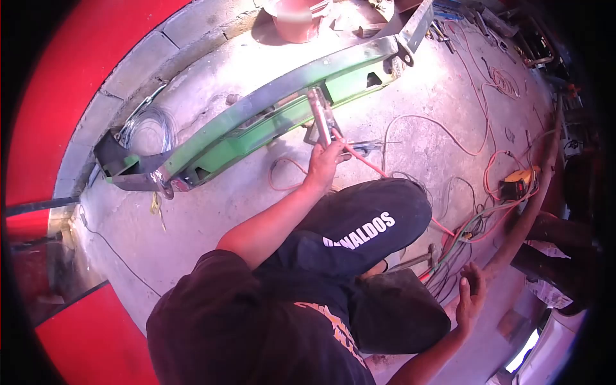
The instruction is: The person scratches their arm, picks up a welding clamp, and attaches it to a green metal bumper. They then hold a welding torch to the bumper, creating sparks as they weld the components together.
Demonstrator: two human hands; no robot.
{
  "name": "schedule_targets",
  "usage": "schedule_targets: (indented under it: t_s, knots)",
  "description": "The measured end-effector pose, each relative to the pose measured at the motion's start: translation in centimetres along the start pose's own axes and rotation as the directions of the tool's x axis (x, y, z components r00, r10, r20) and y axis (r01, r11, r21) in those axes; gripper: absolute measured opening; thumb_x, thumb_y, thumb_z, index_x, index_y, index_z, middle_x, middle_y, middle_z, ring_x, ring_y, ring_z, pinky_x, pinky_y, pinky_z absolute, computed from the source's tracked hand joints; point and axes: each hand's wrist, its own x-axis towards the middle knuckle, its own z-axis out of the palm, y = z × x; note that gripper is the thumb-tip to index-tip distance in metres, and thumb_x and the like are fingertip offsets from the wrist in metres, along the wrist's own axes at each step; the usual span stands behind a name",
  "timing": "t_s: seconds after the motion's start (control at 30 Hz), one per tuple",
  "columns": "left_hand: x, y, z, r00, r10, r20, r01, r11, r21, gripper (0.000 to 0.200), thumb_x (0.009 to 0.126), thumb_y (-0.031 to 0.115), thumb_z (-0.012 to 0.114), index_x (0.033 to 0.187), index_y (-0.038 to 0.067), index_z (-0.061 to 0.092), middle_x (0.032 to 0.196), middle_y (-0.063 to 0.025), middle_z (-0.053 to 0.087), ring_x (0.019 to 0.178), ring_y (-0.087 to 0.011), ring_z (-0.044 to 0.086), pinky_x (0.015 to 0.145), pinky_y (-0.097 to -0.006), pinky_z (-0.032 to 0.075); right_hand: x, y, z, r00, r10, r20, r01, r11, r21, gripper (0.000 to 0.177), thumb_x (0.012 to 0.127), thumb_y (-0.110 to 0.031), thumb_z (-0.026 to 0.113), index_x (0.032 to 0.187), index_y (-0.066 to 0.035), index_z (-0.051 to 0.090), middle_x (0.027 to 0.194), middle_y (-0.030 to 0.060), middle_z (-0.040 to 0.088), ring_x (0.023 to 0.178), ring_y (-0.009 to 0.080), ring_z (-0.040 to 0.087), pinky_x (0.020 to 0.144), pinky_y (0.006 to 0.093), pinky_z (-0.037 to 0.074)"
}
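Note:
A long curved green metal bumper (247,142) lies across the concrete floor in front of me. My left hand (325,165) is closed around the lower end of a grey metal bar (319,114), whose upper end overlaps the bumper's inner side. An orange hose (364,159) runs away from beside these fingers. Lower right, my right hand (471,296) is held off to the side, empty, with its fingers apart. Nearest to it are a hammer (414,262) and tangled cables (452,263) on the floor.
A wire coil (151,131) lies by the block wall (138,56) at left. Behind the bumper stands a reddish bucket (296,27). To the right are a yellow and black tool (517,184), orange hose loops (502,83) and scattered tools. A red panel (96,340) is at lower left.

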Motion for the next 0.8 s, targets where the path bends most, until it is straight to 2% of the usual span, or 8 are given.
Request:
schedule_targets:
  t_s: [0.1,0.13,0.27,0.43,0.47,0.57,0.63,0.8]
  knots:
    - [-1.5,-1.7,-5.1,0.983,-0.102,-0.155,0.111,0.992,0.051,0.028,0.099,0.02,0.063,0.123,0.008,0.053,0.107,-0.0077,0.062,0.097,-0.0187,0.066,0.081,-0.0361,0.058,-0.3,-1.4,0.7,0.996,-0.055,0.064,0.061,0.993,-0.102,0.041,0.1,-0.014,0.066,0.137,0.0,0.057,0.128,0.0137,0.065,0.116,0.0255,0.064,0.101,0.0392,0.05]
    - [-2.0,-2.5,-6.4,0.983,-0.123,-0.135,0.132,0.989,0.061,0.028,0.099,0.02,0.063,0.122,0.009,0.053,0.107,-0.0076,0.062,0.096,-0.0184,0.066,0.081,-0.0357,0.058,-0.4,-1.6,0.5,0.994,-0.05,0.1,0.059,0.995,-0.085,0.046,0.101,-0.017,0.065,0.143,0.0,0.054,0.132,0.0138,0.063,0.123,0.0245,0.06,0.108,0.0389,0.046]
    - [-3.0,-3.6,-8.0,0.968,-0.225,-0.115,0.237,0.966,0.104,0.021,0.099,0.02,0.062,0.115,0.008,0.056,0.106,-0.0069,0.063,0.099,-0.021,0.066,0.086,-0.0395,0.057,0.6,-4.1,1.5,0.986,-0.054,0.156,0.068,0.994,-0.086,0.048,0.099,-0.014,0.067,0.143,-0.001,0.054,0.13,0.014,0.064,0.12,0.0238,0.062,0.105,0.0383,0.048]
    - [2.5,-3.2,-3.5,0.967,-0.234,0.1,0.213,0.959,0.185,0.019,0.099,0.018,0.062,0.112,0.005,0.061,0.107,-0.0103,0.068,0.103,-0.0214,0.067,0.088,-0.0407,0.057,2.4,-2.8,2.7,0.993,0.017,0.119,-0.006,0.995,-0.096,0.047,0.095,-0.012,0.071,0.138,-0.001,0.058,0.12,0.0113,0.068,0.105,0.0222,0.066,0.096,0.0367,0.052]
    - [3.9,-3.5,-1.9,0.972,-0.207,0.116,0.187,0.969,0.163,0.018,0.099,0.019,0.063,0.109,0.005,0.064,0.106,-0.0108,0.07,0.101,-0.0206,0.068,0.086,-0.0396,0.056,2.7,-2.2,3.0,0.994,0.044,0.103,-0.039,0.998,-0.045,0.048,0.093,-0.012,0.073,0.138,-0.001,0.059,0.115,0.0119,0.07,0.102,0.0217,0.066,0.093,0.0358,0.053]
    - [7.3,-3.7,4.3,0.939,-0.22,0.266,0.191,0.973,0.13,0.018,0.099,0.023,0.063,0.103,0.006,0.066,0.099,-0.0078,0.071,0.091,-0.0196,0.069,0.083,-0.0381,0.056,2.8,-2.2,2.9,0.987,0.079,0.14,-0.045,0.972,-0.233,0.048,0.092,-0.012,0.074,0.137,0.0,0.06,0.114,0.0142,0.07,0.099,0.0208,0.067,0.091,0.035,0.053]
    - [10.7,-6.7,9.7,0.921,-0.161,0.355,0.094,0.976,0.198,0.021,0.1,0.027,0.063,0.095,0.007,0.068,0.086,-0.0052,0.07,0.081,-0.0177,0.068,0.08,-0.0356,0.055,2.9,-2.1,2.8,0.991,0.062,0.118,-0.03,0.966,-0.258,0.049,0.091,-0.014,0.075,0.136,-0.001,0.061,0.112,0.0154,0.07,0.097,0.023,0.068,0.088,0.0354,0.053]
    - [13.6,-9.8,18.7,0.977,-0.064,0.205,0.062,0.998,0.015,0.037,0.103,0.036,0.058,0.079,0.009,0.065,0.07,-0.0063,0.067,0.06,-0.018,0.064,0.061,-0.0337,0.054,2.3,-1.3,2.8,0.992,0.057,0.115,-0.014,0.937,-0.348,0.05,0.09,-0.018,0.077,0.135,-0.002,0.062,0.11,0.0151,0.07,0.093,0.0259,0.067,0.082,0.0378,0.053]
